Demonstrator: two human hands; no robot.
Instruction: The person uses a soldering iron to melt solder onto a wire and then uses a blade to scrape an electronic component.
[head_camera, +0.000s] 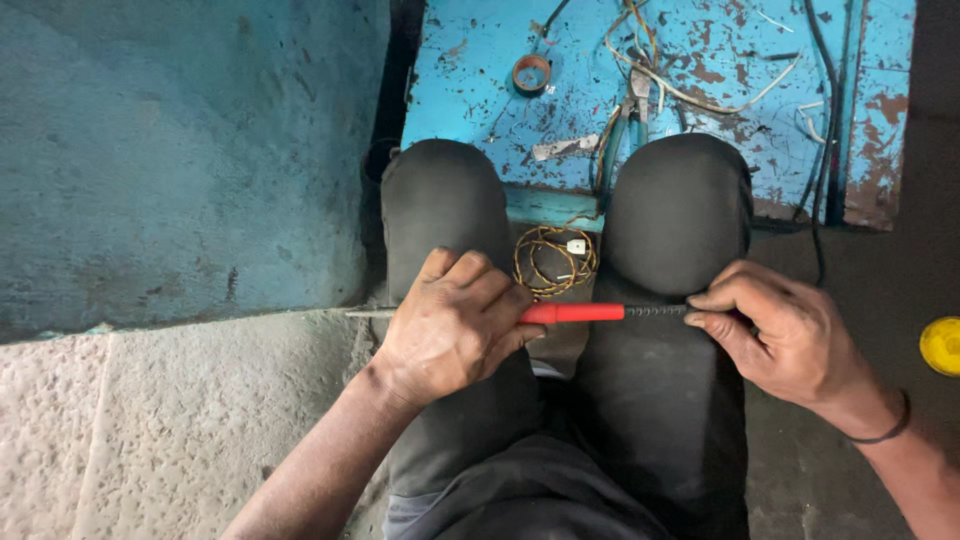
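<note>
Here the left hand (452, 325) is closed around the red handle of a slim screwdriver-like tool (572, 313) lying across the person's lap, its metal tip poking out past the left knee. The right hand (790, 335) pinches the dark ribbed cord or shaft at the handle's other end, fingers (712, 300) narrow on it. Between the knees a small coil of yellow wire (548, 260) rests. Beyond them lie loose wires (690, 95), a tape roll (531, 73) and pliers on a chipped blue board (470, 70). Judging by the grips, the hands are steadying or pulling at the tool; any further pull calls for a firm hold at both ends.
</note>
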